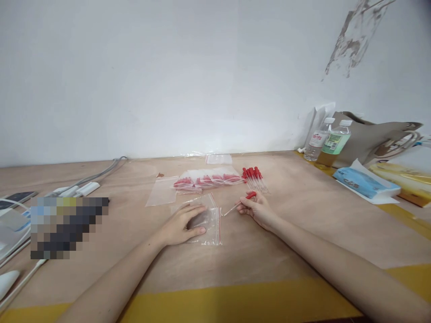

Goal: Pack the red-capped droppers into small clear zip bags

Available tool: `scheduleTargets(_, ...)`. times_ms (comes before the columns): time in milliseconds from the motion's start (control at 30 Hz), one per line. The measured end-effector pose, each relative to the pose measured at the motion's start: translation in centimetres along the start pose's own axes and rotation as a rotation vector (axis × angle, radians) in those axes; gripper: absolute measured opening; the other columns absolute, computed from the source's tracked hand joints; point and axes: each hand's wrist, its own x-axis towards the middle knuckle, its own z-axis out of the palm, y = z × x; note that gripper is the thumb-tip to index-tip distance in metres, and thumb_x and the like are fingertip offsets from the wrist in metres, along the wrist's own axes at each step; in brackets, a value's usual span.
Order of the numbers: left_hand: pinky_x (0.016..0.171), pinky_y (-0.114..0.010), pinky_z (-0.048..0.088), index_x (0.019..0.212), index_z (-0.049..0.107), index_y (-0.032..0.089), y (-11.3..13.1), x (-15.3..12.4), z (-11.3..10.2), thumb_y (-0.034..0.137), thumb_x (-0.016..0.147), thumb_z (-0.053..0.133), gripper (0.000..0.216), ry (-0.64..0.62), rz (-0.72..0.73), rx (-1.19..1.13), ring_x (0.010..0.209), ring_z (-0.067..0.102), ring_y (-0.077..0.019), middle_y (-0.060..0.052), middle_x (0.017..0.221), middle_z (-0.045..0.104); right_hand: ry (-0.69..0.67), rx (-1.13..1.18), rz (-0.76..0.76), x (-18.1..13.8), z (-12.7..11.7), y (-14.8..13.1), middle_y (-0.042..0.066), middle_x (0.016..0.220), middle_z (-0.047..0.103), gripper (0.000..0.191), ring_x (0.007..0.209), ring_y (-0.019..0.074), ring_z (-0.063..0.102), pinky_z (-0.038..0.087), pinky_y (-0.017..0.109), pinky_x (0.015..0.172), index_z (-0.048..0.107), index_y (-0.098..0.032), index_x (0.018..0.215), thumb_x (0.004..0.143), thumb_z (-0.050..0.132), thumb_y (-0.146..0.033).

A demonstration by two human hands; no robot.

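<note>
My left hand (pixel 183 224) lies on a clear zip bag (pixel 210 222) with a red seal strip, thumb and fingers curled on its plastic. My right hand (pixel 257 210) pinches a thin glass dropper with a red rubber bulb (pixel 249 195); its tip points toward the bag's mouth. Behind my hands lies a loose pile of red-bulbed droppers (pixel 255 178). To their left sit filled zip bags (pixel 210 179) with red bulbs inside, and an empty flat bag (pixel 161 190).
Two plastic bottles (pixel 328 141) stand at the back right beside a grey bag (pixel 373 139) and a blue tissue pack (pixel 365 183). Cables, a white adapter (pixel 85 188) and a phone (pixel 18 197) lie at the left. The wall is close behind the wooden table (pixel 303 233).
</note>
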Motion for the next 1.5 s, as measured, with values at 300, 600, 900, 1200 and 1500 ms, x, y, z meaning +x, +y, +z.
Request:
scheduleTargets(300, 0.097, -0.040, 0.037, 0.124, 0.046, 0.022, 0.5, 0.3, 0.1, 0.051, 0.078, 0.055, 0.055, 0.056, -0.008, -0.017, 0.117, 0.043, -0.0250, -0.008, 0.126, 0.048, -0.093, 0.053, 0.085, -0.9, 0.8, 0.3, -0.001, 0.062, 0.063, 0.029, 0.058, 0.0150, 0.064, 0.049, 0.026, 0.056, 0.033, -0.022, 0.079, 0.073, 0.062, -0.025)
scheduleTargets(600, 0.091, -0.036, 0.042, 0.126, 0.043, 0.024, 1.0, 0.0, 0.0, 0.047, 0.083, 0.051, 0.049, 0.118, -0.002, -0.019, 0.111, 0.048, -0.0227, -0.007, 0.124, 0.050, -0.218, 0.163, 0.193, -1.9, 2.1, 0.6, -0.001, 0.067, 0.060, 0.021, 0.070, 0.0162, 0.066, 0.052, 0.030, 0.070, 0.047, -0.018, 0.072, 0.070, 0.066, -0.025)
scheduleTargets(900, 0.094, -0.040, 0.039, 0.132, 0.034, 0.024, 2.6, 2.4, 0.4, 0.045, 0.084, 0.048, 0.054, 0.026, 0.037, 0.056, 0.116, 0.045, -0.0251, -0.009, 0.129, 0.045, -0.352, -0.130, 0.115, -1.4, 1.2, 0.9, 0.000, 0.071, 0.064, 0.032, 0.062, 0.0097, 0.062, 0.051, 0.024, 0.063, 0.058, -0.014, 0.083, 0.060, 0.075, -0.030)
scheduleTargets(1200, 0.102, -0.039, 0.032, 0.138, 0.021, 0.023, 1.6, 1.7, 0.4, 0.047, 0.087, 0.042, 0.060, -0.017, 0.063, -0.005, 0.127, 0.033, -0.0238, -0.007, 0.142, 0.029, -0.298, -0.065, 0.155, -0.3, 1.2, 0.8, -0.002, 0.060, 0.061, 0.022, 0.052, 0.0081, 0.059, 0.049, 0.021, 0.054, 0.053, -0.016, 0.077, 0.068, 0.070, -0.027)
scheduleTargets(1500, 0.103, -0.040, 0.032, 0.127, 0.043, 0.023, -1.1, 0.1, -2.4, 0.037, 0.085, 0.048, 0.044, 0.034, 0.119, -0.024, 0.125, 0.035, -0.0234, -0.006, 0.137, 0.038, -0.062, -0.182, 0.121, 3.1, -1.8, -0.8, -0.001, 0.057, 0.058, 0.010, 0.051, 0.0061, 0.054, 0.047, 0.018, 0.054, 0.058, -0.015, 0.069, 0.068, 0.068, -0.018)
